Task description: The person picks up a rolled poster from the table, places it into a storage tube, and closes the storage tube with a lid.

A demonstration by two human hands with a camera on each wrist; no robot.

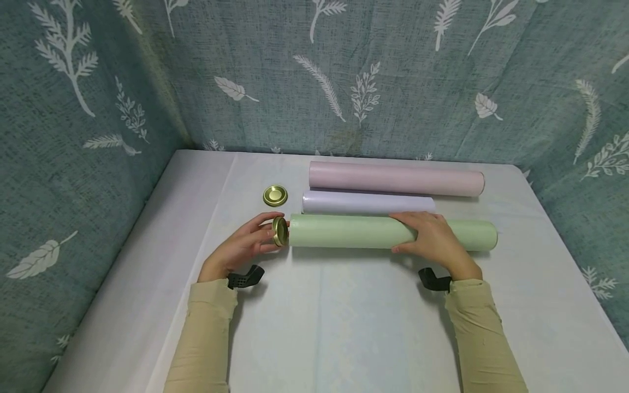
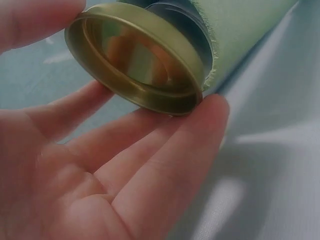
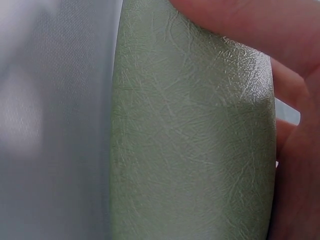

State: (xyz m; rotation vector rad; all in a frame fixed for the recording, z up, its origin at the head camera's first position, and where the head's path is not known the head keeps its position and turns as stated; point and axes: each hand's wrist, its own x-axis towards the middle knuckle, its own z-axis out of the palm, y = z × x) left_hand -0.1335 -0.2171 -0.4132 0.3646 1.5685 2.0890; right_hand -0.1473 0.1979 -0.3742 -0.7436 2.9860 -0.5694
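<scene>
A long light-green tube [image 1: 344,231] with a textured surface lies across the table. My right hand [image 1: 434,240] grips it right of its middle, thumb on the near side and fingers over the far side. By the rim, between thumb and fingertips, my left hand [image 1: 245,244] holds a round gold lid [image 1: 280,232] on edge at the tube's left end. The left wrist view shows the lid [image 2: 145,95] tilted, its hollow rimmed face toward the palm. Behind it, the tube's dark open end [image 2: 187,25] shows a frayed green edge.
Another gold lid [image 1: 275,195] lies flat on the white table [image 1: 363,322], beyond the left hand. Behind the green tube lie a pale lavender tube [image 1: 368,202] and, farther back, a pink tube [image 1: 393,178]. Green leaf-patterned cloth [image 1: 295,109] hangs around the table.
</scene>
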